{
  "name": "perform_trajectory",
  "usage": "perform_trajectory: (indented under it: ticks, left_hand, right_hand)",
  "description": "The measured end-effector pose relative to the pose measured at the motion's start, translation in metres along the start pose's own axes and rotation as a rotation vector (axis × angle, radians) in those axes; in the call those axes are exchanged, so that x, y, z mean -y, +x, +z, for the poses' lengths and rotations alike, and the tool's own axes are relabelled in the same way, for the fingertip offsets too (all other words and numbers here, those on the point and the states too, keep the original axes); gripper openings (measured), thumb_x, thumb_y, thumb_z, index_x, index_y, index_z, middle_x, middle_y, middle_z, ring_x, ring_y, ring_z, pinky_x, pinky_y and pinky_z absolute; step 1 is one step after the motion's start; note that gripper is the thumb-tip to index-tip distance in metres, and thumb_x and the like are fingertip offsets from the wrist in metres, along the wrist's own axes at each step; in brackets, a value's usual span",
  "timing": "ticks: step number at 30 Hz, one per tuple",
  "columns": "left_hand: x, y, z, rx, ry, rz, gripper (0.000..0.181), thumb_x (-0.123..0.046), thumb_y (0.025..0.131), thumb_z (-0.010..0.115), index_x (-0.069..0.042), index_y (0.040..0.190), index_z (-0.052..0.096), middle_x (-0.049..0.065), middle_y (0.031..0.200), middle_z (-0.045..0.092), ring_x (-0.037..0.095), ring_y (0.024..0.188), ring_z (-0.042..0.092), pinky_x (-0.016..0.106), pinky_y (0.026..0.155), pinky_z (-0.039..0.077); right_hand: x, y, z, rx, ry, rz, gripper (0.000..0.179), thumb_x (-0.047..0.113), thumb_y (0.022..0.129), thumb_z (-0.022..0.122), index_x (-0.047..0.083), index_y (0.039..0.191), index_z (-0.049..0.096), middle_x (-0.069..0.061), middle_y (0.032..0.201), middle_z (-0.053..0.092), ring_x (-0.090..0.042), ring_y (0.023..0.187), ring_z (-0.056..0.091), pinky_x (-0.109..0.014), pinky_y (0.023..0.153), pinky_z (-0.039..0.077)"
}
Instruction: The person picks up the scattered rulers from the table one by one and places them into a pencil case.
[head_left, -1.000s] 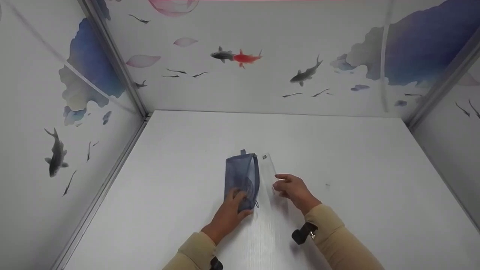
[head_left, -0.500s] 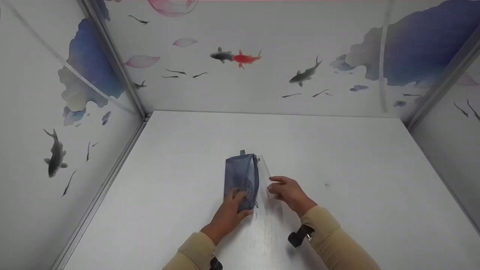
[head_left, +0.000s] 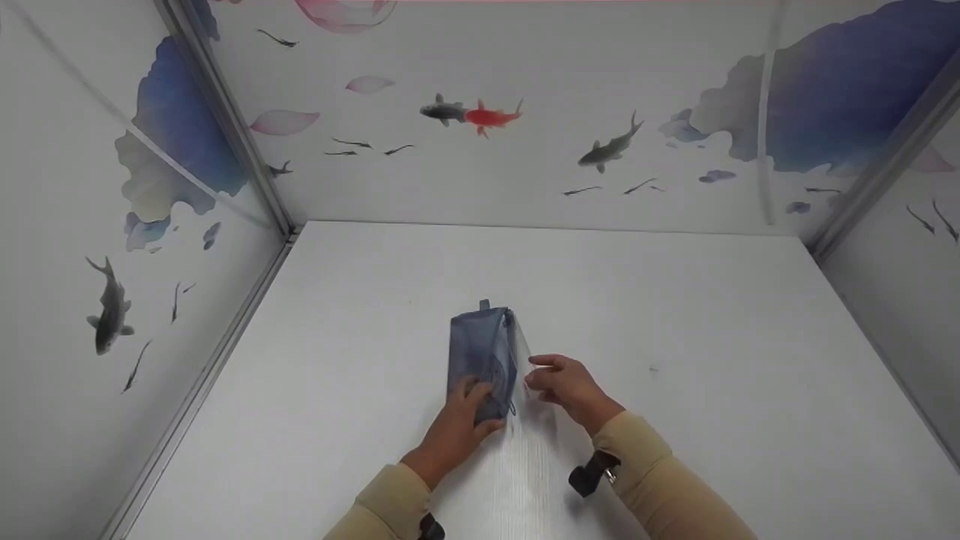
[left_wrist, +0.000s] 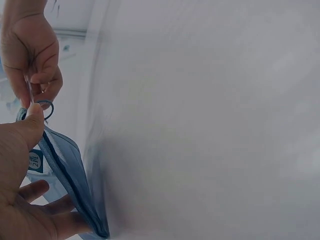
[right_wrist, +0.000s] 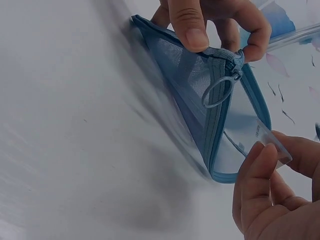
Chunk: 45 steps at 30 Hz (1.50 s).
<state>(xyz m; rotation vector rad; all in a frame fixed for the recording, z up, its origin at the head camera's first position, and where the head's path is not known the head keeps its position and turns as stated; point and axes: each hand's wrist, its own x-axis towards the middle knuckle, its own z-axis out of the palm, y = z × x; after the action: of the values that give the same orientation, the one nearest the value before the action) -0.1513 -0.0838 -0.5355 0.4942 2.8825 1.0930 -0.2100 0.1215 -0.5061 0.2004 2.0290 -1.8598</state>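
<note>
A blue mesh zip pouch [head_left: 480, 341] lies lengthwise in front of me in the head view. My left hand [head_left: 450, 435] grips its near end, thumb pressed near the zip pull [right_wrist: 217, 95] and fingers on the far side. The zip is undone, and the mouth gapes in the right wrist view. Between thumb and fingers my right hand [head_left: 574, 386] pinches a clear ruler [right_wrist: 275, 145], a thin transparent strip with a small print. The ruler's far part runs into the pouch's mouth, seen through the mesh. A printed label [left_wrist: 35, 161] shows on the pouch in the left wrist view.
The white table [head_left: 337, 337] carries the pouch and meets painted wall panels [head_left: 525, 180] at the back and sides. A small pale speck [head_left: 654, 368] lies to the right. Black wrist cameras [head_left: 592, 474] hang beneath both sleeves.
My right hand has moved left with the ruler, whose far end has gone from beside the pouch into its open side. The left hand and the pouch have stayed almost still.
</note>
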Motion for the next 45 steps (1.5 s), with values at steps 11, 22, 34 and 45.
perform_trajectory:
  ticks: [11, 22, 34, 45]
  left_hand:
    - [0.001, 0.000, -0.001, 0.014, -0.030, 0.011, 0.051, -0.031, 0.089, 0.068, -0.015, 0.133, 0.047, 0.018, 0.141, 0.035, 0.037, 0.124, 0.048, 0.047, 0.094, 0.047]
    - [0.002, 0.001, 0.000, 0.001, -0.027, 0.024, 0.047, -0.031, 0.089, 0.068, -0.014, 0.129, 0.050, 0.019, 0.140, 0.036, 0.037, 0.124, 0.048, 0.046, 0.092, 0.048]
    - [0.001, 0.001, 0.000, 0.000, -0.009, 0.022, 0.048, -0.030, 0.089, 0.069, -0.012, 0.129, 0.049, 0.020, 0.140, 0.037, 0.037, 0.124, 0.048, 0.046, 0.093, 0.048]
    - [0.001, 0.001, 0.002, 0.000, 0.027, 0.002, 0.052, -0.030, 0.089, 0.069, -0.014, 0.133, 0.048, 0.018, 0.140, 0.037, 0.032, 0.121, 0.053, 0.043, 0.093, 0.049]
  right_hand:
    - [0.002, 0.003, 0.009, 0.008, 0.029, -0.008, 0.044, 0.003, 0.087, 0.066, -0.004, 0.129, 0.056, -0.013, 0.101, 0.063, -0.018, 0.083, 0.060, -0.030, 0.074, 0.050]
    - [0.005, 0.004, 0.017, -0.011, 0.034, 0.002, 0.042, 0.002, 0.086, 0.065, -0.004, 0.127, 0.057, -0.015, 0.107, 0.063, -0.020, 0.089, 0.061, -0.034, 0.080, 0.051]
    - [0.009, 0.006, 0.025, -0.037, 0.008, 0.019, 0.043, 0.001, 0.084, 0.065, -0.002, 0.127, 0.057, -0.015, 0.112, 0.062, -0.022, 0.094, 0.062, -0.036, 0.083, 0.051]
    - [0.012, 0.007, 0.034, -0.047, -0.005, 0.003, 0.044, -0.001, 0.085, 0.063, -0.005, 0.127, 0.055, -0.018, 0.114, 0.062, -0.021, 0.093, 0.062, -0.036, 0.080, 0.051]
